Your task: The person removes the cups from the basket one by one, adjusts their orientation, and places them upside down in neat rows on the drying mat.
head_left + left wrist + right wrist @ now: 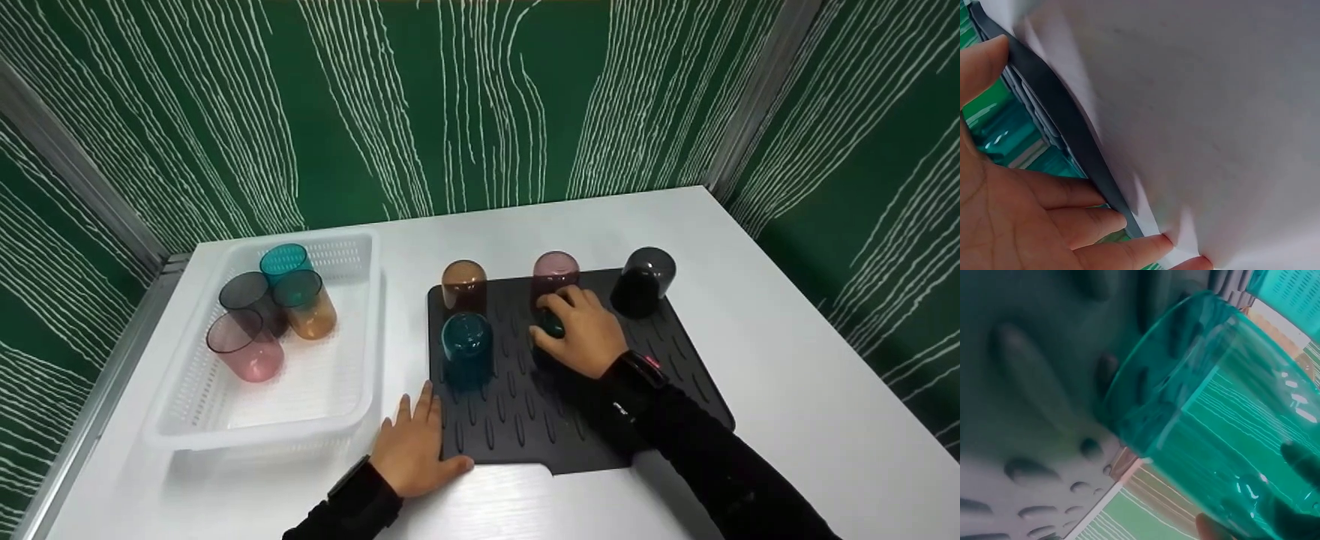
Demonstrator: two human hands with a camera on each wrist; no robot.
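My right hand (585,334) grips a green see-through cup (1224,405) upside down over the black ridged mat (491,442). In the right wrist view its rim is at the mat's surface; whether it fully touches cannot be told. My left hand (412,450) lies with fingers straight at the mat's front left corner, on its edge and the white table. Upside down on the mat stand an amber cup (464,281), a pink cup (556,268), a dark grey cup (645,279) and a blue-teal cup (466,341). The pink one is just beyond my right hand, which partly hides it.
On the left, a white plastic basket (375,322) holds a pink cup (255,360), a grey cup (244,291), a teal cup (285,257) and an amber cup (311,319), mouths up. Green walls with white lines (495,97) stand behind and beside the table.
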